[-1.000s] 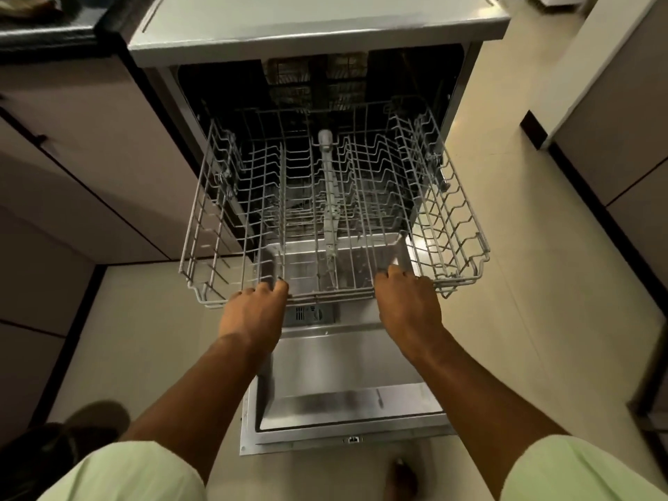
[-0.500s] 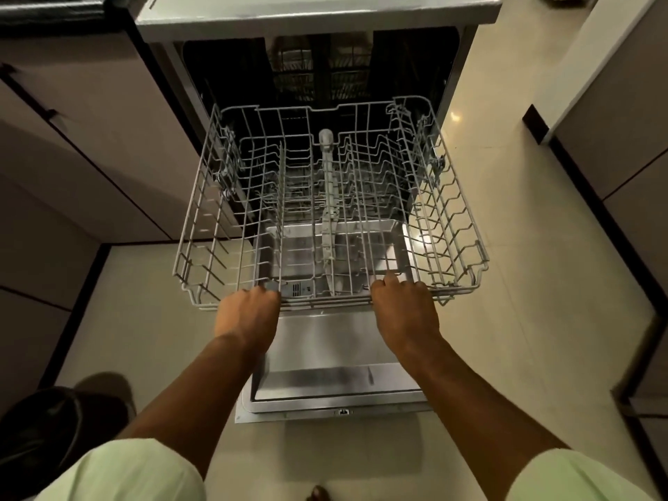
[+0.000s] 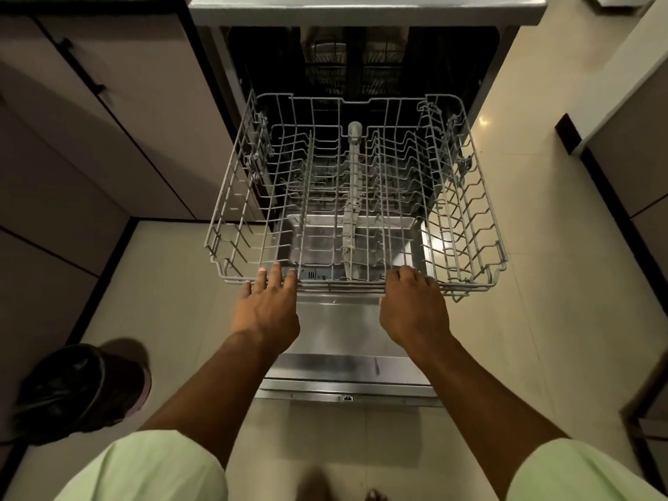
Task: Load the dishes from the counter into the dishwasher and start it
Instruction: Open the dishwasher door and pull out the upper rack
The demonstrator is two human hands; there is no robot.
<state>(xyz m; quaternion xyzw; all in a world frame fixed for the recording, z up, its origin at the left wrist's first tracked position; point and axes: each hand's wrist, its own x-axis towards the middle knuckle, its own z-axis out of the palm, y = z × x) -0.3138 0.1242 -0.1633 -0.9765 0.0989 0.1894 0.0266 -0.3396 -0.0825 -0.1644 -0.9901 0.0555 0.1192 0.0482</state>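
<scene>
While grey wire rack [image 3: 356, 197] sits out for loading, I log left hand [image 3: 269, 312] flat-fingered at seven o'clock, right hand [image 3: 415, 312] gripping its rim.

- Grey wire dishwasher rack [image 3: 466, 211]: pulled far out of the machine, held level above the lowered door, with rows of upright tines and a pale grey spray tube along its middle.
- Stainless steel dishwasher door [image 3: 339, 330]: folded down flat, inner face up, beneath the rack.
- Silver dishwasher body [image 3: 361, 9]: open, its tub dark.
</scene>
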